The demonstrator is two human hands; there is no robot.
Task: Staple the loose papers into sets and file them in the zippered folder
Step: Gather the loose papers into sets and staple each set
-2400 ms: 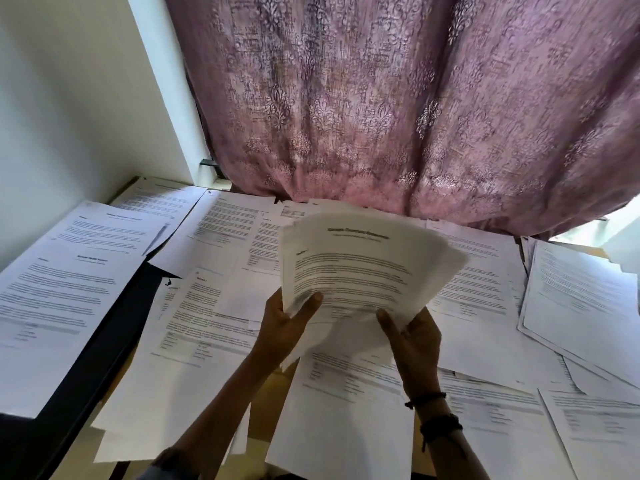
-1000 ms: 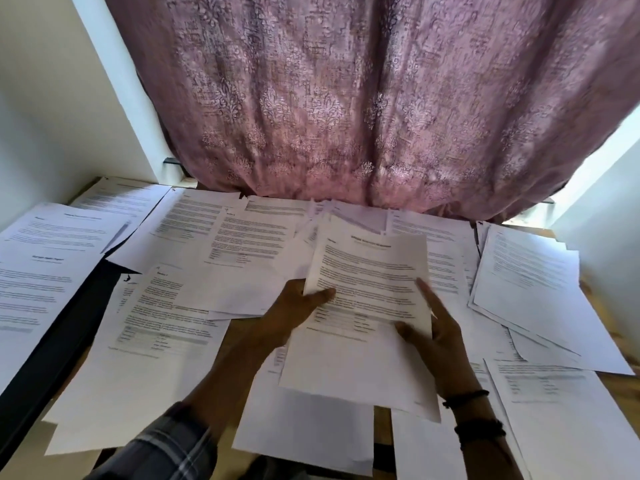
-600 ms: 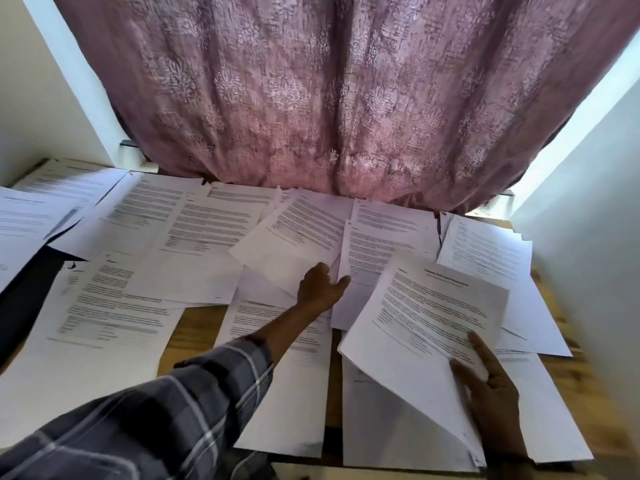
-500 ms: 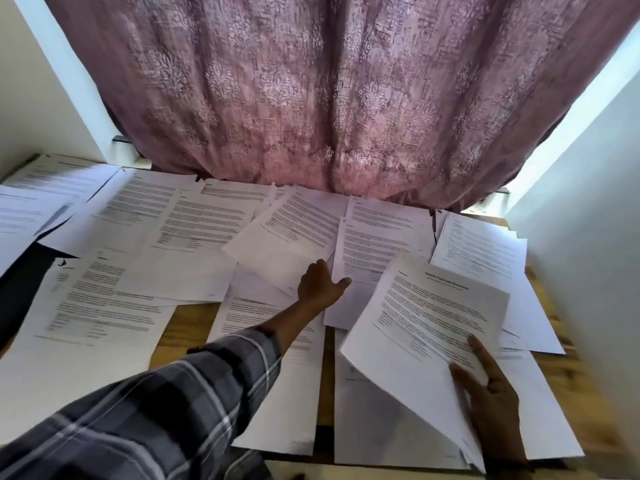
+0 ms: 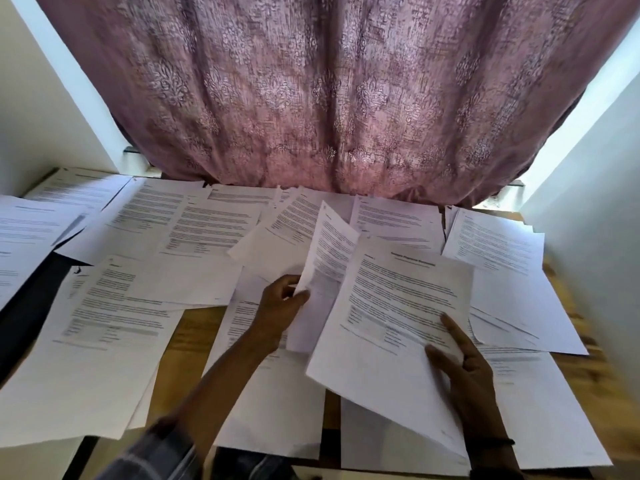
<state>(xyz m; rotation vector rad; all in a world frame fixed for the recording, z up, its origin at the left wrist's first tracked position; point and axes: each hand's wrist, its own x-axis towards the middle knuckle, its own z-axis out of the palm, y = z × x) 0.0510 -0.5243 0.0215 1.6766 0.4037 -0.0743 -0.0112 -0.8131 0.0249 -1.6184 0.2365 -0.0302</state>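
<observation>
With the left hand (image 5: pixel 282 306) pinching a lifted sheet (image 5: pixel 332 251) over the paper-strewn bench (image 5: pixel 195 329) and the right hand (image 5: pixel 465 372) gripping the titled set (image 5: pixel 398 306), the person should tuck the sheet squarely behind the set, corners aligned for stapling.

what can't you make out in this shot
- Head view: print on the sheet that the left hand pinches is too small and blurred to read.
- How many pages the set in the right hand holds: its edges overlap.
- Stapler and zippered folder: neither shows; loose papers cover most of the table.
- Left sleeve: motion-blurred, cut by the bottom edge.
</observation>
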